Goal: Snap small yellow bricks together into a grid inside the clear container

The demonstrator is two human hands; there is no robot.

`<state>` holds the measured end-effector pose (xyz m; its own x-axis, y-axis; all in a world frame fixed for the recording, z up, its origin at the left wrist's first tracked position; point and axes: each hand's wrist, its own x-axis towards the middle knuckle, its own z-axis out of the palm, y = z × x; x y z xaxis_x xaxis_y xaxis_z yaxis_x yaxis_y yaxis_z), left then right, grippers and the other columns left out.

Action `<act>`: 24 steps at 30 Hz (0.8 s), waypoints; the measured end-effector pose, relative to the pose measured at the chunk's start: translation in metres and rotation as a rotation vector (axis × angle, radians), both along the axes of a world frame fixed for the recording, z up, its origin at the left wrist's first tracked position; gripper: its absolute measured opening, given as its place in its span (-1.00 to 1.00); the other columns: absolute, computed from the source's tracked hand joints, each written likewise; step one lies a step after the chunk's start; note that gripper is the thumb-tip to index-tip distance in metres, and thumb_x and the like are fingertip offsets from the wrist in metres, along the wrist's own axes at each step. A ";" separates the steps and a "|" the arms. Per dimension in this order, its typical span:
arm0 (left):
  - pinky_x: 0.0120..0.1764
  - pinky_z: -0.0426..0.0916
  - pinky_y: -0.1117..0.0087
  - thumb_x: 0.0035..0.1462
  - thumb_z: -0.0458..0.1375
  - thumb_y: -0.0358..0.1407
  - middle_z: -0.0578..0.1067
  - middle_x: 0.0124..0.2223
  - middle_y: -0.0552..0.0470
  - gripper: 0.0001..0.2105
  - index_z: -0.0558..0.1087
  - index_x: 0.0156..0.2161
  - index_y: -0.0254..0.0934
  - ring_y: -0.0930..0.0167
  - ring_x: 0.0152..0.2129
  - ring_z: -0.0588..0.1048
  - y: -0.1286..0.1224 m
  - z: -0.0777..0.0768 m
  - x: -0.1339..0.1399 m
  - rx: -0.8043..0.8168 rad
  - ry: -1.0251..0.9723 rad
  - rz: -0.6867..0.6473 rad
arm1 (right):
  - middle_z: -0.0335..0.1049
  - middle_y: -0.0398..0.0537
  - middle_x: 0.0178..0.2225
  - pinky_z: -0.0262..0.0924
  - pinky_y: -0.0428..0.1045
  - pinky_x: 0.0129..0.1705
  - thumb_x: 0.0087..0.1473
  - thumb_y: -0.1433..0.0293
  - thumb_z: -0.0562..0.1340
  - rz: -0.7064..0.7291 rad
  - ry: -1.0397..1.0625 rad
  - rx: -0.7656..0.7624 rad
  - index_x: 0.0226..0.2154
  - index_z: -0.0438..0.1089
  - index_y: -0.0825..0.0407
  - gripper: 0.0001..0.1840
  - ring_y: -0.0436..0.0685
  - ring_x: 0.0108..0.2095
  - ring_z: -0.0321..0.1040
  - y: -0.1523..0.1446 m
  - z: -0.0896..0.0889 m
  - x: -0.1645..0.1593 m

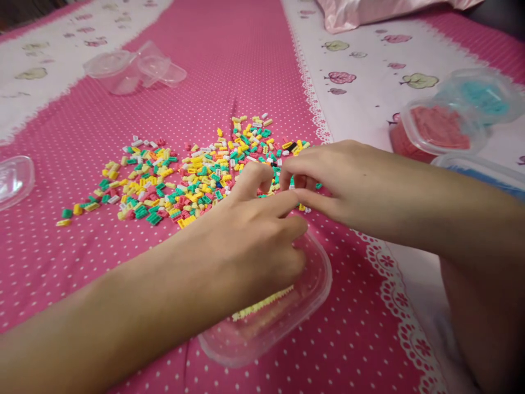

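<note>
My left hand (258, 241) reaches in from the lower left with curled fingers, over a clear plastic container (229, 358). Pale yellow toy bricks (264, 302) show in the container below that hand. From the right comes my right hand (328, 175), bent down at the near right edge of a heap of tiny building bricks (205, 178). The fingertips of both hands come together there, closed, and what they pinch, if anything, is hidden. Yellow, green, pink and white bricks make up most of the heap.
Clear empty tubs (123, 68) stand at the back left, and a clear lid (14, 180) lies at the left edge. On the right are containers with red contents (438, 126), teal contents (484, 98) and blue contents (484, 172). A pink polka-dot cloth (348, 317) lies underneath.
</note>
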<state>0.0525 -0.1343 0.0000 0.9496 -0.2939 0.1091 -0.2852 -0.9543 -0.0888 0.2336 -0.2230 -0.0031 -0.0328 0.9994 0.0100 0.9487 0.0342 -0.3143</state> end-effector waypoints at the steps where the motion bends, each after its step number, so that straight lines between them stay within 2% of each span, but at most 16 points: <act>1: 0.11 0.27 -0.07 0.26 0.07 -0.44 0.39 -0.49 0.10 -0.69 0.51 -0.49 -0.16 0.30 -0.25 0.42 0.000 -0.001 0.000 -0.005 -0.008 -0.001 | 0.50 -0.08 -0.29 0.04 0.01 -0.27 0.24 0.37 0.15 0.000 -0.011 -0.001 -0.27 0.40 -0.02 -0.89 0.13 -0.28 0.40 0.000 -0.001 0.000; 7: 0.15 0.22 -0.04 0.27 0.06 -0.46 0.35 -0.50 0.10 -0.66 0.44 -0.53 -0.19 0.26 -0.09 0.43 -0.002 -0.009 0.001 -0.003 -0.083 -0.020 | 0.50 -0.08 -0.24 0.07 0.01 -0.21 0.22 0.41 0.15 0.014 -0.017 -0.002 -0.25 0.40 -0.01 -0.89 0.14 -0.22 0.43 0.000 -0.005 0.002; 19: 0.13 0.24 -0.02 0.22 0.03 -0.50 0.31 -0.55 0.12 -0.66 0.41 -0.56 -0.21 0.30 -0.21 0.45 -0.005 -0.011 0.003 0.055 -0.137 -0.002 | 0.52 -0.06 -0.19 0.14 0.05 -0.10 0.20 0.39 0.15 0.018 0.015 0.001 -0.22 0.42 -0.02 -0.85 0.19 -0.14 0.45 -0.001 -0.003 0.000; 24: 0.15 0.22 -0.05 0.24 0.02 -0.48 0.36 -0.51 0.10 -0.69 0.42 -0.53 -0.22 0.30 -0.22 0.44 -0.005 -0.010 0.003 0.032 -0.117 -0.004 | 0.53 -0.07 -0.22 0.14 0.05 -0.12 0.18 0.43 0.15 0.002 0.028 -0.017 -0.22 0.44 -0.02 -0.84 0.18 -0.17 0.45 0.001 -0.002 -0.002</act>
